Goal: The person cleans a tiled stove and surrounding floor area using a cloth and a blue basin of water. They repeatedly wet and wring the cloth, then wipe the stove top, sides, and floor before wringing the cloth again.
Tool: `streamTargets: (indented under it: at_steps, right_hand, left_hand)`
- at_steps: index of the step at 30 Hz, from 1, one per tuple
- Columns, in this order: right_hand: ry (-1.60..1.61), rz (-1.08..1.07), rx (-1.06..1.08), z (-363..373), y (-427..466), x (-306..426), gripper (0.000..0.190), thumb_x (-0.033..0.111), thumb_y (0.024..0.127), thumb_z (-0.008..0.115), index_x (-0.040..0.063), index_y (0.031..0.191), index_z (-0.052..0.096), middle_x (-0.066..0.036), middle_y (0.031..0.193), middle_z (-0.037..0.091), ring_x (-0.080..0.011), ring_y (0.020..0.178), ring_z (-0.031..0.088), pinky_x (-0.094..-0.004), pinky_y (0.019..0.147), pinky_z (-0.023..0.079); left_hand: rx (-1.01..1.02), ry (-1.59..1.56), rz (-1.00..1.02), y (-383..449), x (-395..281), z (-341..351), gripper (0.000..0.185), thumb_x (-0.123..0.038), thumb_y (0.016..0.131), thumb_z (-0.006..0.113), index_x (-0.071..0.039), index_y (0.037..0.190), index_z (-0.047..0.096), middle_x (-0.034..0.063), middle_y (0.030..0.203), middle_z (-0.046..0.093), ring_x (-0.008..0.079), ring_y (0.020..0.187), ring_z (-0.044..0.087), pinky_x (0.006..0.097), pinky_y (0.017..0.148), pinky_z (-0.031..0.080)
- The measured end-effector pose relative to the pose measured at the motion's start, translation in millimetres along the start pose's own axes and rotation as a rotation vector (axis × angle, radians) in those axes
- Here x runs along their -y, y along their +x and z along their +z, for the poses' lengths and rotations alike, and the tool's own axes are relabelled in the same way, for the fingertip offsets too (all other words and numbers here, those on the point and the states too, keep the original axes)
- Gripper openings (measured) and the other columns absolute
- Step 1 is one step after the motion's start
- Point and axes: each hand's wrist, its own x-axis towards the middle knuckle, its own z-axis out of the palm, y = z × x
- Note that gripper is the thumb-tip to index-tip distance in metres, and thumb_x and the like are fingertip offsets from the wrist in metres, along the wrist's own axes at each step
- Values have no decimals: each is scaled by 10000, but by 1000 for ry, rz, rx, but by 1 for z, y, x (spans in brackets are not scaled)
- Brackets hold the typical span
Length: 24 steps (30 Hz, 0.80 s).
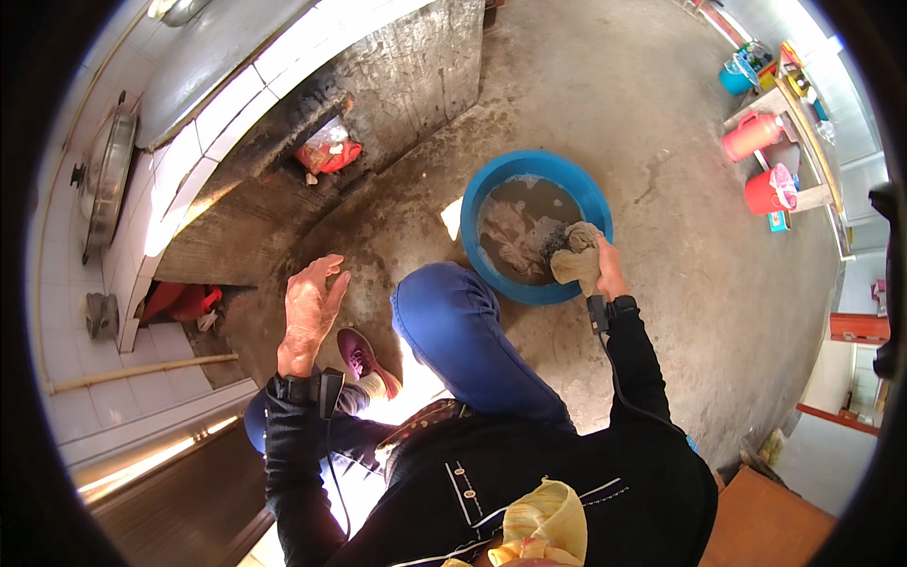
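Observation:
A round blue plastic basin [490, 177] stands on the concrete floor ahead of my knee, holding murky brown water. Pale pinkish-brown wet cloth [521, 237] lies partly sunk in it. My right hand [611, 268] grips a bunched beige cloth [577, 264] at the basin's near right rim; some of the cloth hangs over the inside. A dark patch of fabric [555, 243] touches that bunch in the water. Away to the left, my left hand [315, 305] is raised over the floor with nothing in it, thumb and fingers apart.
On the left, a tiled stove [397, 92] has an opening with a red plastic bag [329, 154]. A metal lidded pan [110, 184] stands against the tiled wall. At right, a pink thermos [752, 136] and a red bucket [769, 190] stand by a wooden shelf [811, 198].

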Motion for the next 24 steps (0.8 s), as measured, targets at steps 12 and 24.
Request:
streamTargets:
  at_steps: [12, 24]
  right_hand:
    - [-227, -79, 117, 33, 28, -10, 261, 318, 926, 582, 63, 978, 595, -19, 857, 593, -132, 751, 570, -318, 575, 442]
    - [-843, -766, 138, 64, 5, 36, 343, 224, 928, 592, -17, 1171, 565, -83, 1062, 598, -190, 909, 551, -366, 760, 444]
  left_hand:
    - [-139, -118, -222, -77, -32, 13, 133, -157, 877, 591, -54, 872, 674, 73, 627, 628, 253, 696, 630, 368, 679, 480]
    - [-232, -190, -273, -108, -51, 3, 197, -102, 842, 612, -43, 1029, 632, 108, 761, 677, 282, 694, 646, 374, 660, 496]
